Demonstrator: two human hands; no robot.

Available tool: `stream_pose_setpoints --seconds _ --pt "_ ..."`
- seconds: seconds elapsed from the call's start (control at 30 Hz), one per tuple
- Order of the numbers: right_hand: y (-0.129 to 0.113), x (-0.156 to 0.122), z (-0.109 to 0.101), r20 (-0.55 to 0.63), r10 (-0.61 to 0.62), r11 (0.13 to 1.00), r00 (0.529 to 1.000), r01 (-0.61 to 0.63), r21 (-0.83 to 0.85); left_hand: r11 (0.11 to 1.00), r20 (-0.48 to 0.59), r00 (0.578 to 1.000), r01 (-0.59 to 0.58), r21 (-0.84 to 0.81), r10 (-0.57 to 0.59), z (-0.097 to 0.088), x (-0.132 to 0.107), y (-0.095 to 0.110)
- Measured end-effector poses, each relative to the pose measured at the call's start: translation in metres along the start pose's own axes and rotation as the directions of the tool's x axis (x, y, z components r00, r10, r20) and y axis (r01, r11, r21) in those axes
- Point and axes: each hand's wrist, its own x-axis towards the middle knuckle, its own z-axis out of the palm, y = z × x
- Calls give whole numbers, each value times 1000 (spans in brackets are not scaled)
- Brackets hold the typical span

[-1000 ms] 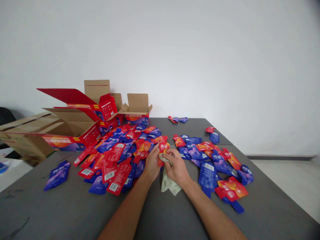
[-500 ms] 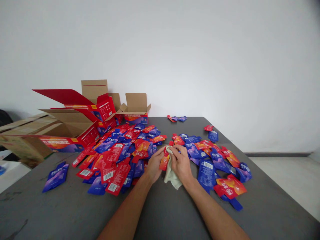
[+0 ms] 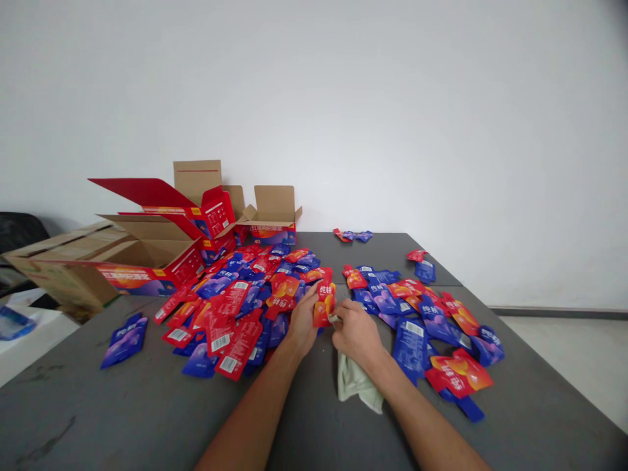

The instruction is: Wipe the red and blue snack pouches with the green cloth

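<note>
My left hand (image 3: 303, 320) is closed on a red-orange pouch (image 3: 324, 302) and holds it upright just above the grey table (image 3: 147, 405). My right hand (image 3: 356, 332) is closed on a pale green cloth (image 3: 356, 386), which hangs down under the wrist onto the table. The right fingertips sit at the pouch's lower edge. A big heap of red and blue pouches (image 3: 235, 307) lies to the left of my hands. A smaller spread of pouches (image 3: 426, 320) lies to the right.
Open red printed cartons (image 3: 161, 242) and brown cardboard boxes (image 3: 53, 261) stand at the table's back left. A small open carton (image 3: 272, 219) stands behind the heap. A few pouches (image 3: 350, 235) lie at the far edge. A lone blue pouch (image 3: 125, 339) lies at left.
The left hand has turned the red pouch upright. The right hand has drawn the cloth down off the pouch toward me, so more cloth now trails on the table.
</note>
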Motion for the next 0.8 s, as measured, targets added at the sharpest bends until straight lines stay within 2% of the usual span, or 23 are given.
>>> stream_pose_setpoints --seconds 0.1,0.2,0.27,0.37,0.43,0.6,0.73,0.8 --pt "0 1 -1 -23 63 995 998 -65 -70 990 -60 998 -9 143 18 -1 -2 -1" --pt "-2 1 1 -45 43 993 998 -48 -106 924 -121 983 -84 372 138 -3 -1 2" --pt "-3 1 4 -46 21 992 999 -26 -122 825 -113 955 -172 538 273 -5 0 10" --pt "-2 1 10 -39 -5 991 999 -1 -137 571 -60 877 -257 780 477 -12 1 30" --pt "-1 2 14 -25 -26 990 999 22 -140 382 -21 837 -227 896 547 -20 0 45" --pt "-6 4 16 -1 -103 987 995 102 -124 58 4 834 -43 997 551 -39 -6 68" --pt "-9 2 9 15 -137 982 991 137 -130 -101 -25 836 96 990 548 -47 -4 66" --pt "-5 2 4 20 -133 982 991 134 -130 -142 -6 838 100 985 545 -48 -1 58"
